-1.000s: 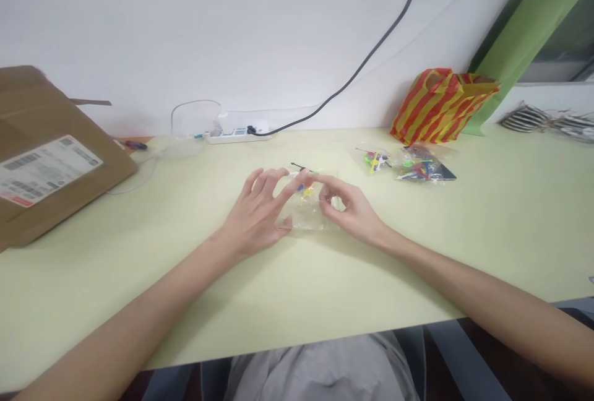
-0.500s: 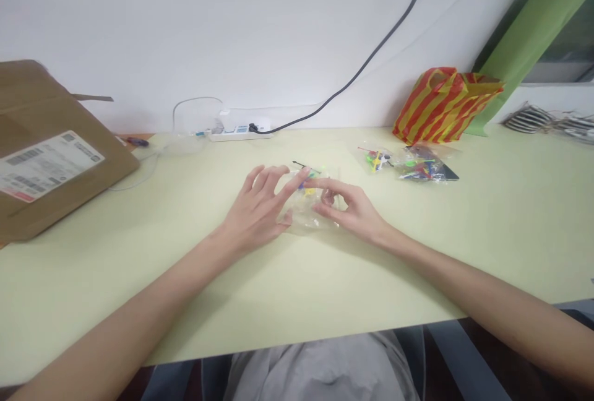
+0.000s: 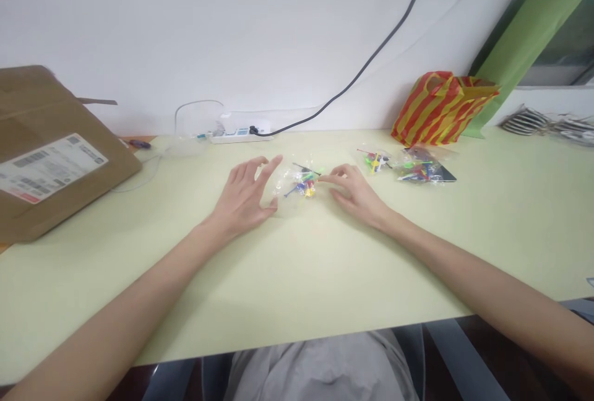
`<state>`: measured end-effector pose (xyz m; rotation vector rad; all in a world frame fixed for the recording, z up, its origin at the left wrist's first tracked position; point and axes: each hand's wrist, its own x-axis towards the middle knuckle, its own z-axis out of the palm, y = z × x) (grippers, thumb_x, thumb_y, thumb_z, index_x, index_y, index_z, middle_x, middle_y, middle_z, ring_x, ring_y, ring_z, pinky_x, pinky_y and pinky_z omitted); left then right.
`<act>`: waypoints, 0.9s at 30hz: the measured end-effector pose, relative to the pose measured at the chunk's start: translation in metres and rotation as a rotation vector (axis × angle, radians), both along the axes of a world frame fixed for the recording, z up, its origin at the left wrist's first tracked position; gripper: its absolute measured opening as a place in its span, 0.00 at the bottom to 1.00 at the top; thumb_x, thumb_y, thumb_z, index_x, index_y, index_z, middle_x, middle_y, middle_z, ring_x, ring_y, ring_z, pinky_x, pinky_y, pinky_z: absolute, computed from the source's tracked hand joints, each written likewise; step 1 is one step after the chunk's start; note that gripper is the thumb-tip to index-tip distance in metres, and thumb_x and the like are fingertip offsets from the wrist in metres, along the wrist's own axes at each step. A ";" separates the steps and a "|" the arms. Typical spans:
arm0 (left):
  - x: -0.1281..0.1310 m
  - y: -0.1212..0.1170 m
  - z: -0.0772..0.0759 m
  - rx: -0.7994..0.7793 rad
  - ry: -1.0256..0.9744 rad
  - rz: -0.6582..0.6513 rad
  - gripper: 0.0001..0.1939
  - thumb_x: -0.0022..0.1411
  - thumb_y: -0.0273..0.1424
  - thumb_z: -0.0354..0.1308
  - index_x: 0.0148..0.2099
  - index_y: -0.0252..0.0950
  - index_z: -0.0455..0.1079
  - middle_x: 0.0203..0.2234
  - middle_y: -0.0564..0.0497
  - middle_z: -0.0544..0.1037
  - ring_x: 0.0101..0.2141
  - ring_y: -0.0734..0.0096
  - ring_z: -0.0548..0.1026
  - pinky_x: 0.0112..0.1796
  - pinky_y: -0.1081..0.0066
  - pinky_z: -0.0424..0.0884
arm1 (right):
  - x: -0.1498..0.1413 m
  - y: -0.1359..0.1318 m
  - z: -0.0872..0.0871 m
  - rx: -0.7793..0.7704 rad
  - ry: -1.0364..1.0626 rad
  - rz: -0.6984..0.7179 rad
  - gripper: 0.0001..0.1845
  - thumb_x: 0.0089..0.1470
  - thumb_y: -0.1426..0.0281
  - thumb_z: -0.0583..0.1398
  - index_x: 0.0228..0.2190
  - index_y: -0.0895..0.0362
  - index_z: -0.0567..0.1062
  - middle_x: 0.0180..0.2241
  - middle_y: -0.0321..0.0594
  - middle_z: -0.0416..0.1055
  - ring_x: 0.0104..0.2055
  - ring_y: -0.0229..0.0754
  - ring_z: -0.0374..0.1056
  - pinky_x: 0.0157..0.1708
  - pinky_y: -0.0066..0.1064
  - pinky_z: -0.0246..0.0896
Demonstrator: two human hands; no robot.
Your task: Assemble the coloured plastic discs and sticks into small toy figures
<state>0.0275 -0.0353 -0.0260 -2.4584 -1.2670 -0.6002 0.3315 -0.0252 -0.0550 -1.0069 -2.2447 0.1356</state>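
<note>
Between my two hands, a clear plastic bag [image 3: 292, 203] lies on the table with several small coloured plastic pieces [image 3: 306, 187] in it: blue, yellow, green, red and black. My left hand [image 3: 245, 195] is at the bag's left edge, thumb and index finger spread apart, with nothing seen in its grip. On the other side, my right hand [image 3: 355, 194] has its index finger stretched toward the bag's right edge and its thumb apart from it. Whether either hand's fingertips touch the film is hard to make out.
Two more clear bags of coloured pieces, a smaller bag [image 3: 375, 161] and a larger bag [image 3: 420, 170], lie right of centre beside a striped carrier bag [image 3: 440, 110]. A cardboard box [image 3: 60, 153] stands at left. Against the wall sits a power strip [image 3: 236, 135] with a black cable [image 3: 357, 76].
My hands have drawn apart, the left hand leftward, the right fingers off the part of the bag they were pinching. The coloured pieces between them are now uncovered.
</note>
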 end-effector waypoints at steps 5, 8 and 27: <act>0.010 -0.008 0.001 -0.023 -0.036 -0.054 0.44 0.65 0.40 0.58 0.76 0.42 0.41 0.62 0.37 0.61 0.59 0.44 0.63 0.59 0.46 0.60 | -0.010 -0.006 0.000 0.049 -0.247 0.030 0.21 0.65 0.70 0.57 0.58 0.51 0.73 0.63 0.52 0.59 0.65 0.60 0.53 0.60 0.56 0.58; 0.012 -0.010 0.002 -0.031 -0.031 -0.054 0.44 0.65 0.41 0.57 0.76 0.41 0.42 0.62 0.36 0.61 0.58 0.43 0.64 0.59 0.46 0.60 | -0.012 -0.006 0.000 0.085 -0.273 0.047 0.19 0.66 0.71 0.56 0.56 0.52 0.75 0.63 0.52 0.59 0.67 0.59 0.51 0.63 0.56 0.55; 0.011 -0.010 0.000 -0.053 0.020 -0.036 0.45 0.64 0.38 0.57 0.77 0.41 0.40 0.61 0.37 0.63 0.57 0.44 0.64 0.59 0.46 0.60 | 0.021 0.004 0.023 0.059 -0.043 -0.123 0.04 0.64 0.71 0.60 0.37 0.55 0.76 0.39 0.45 0.75 0.40 0.48 0.71 0.39 0.38 0.62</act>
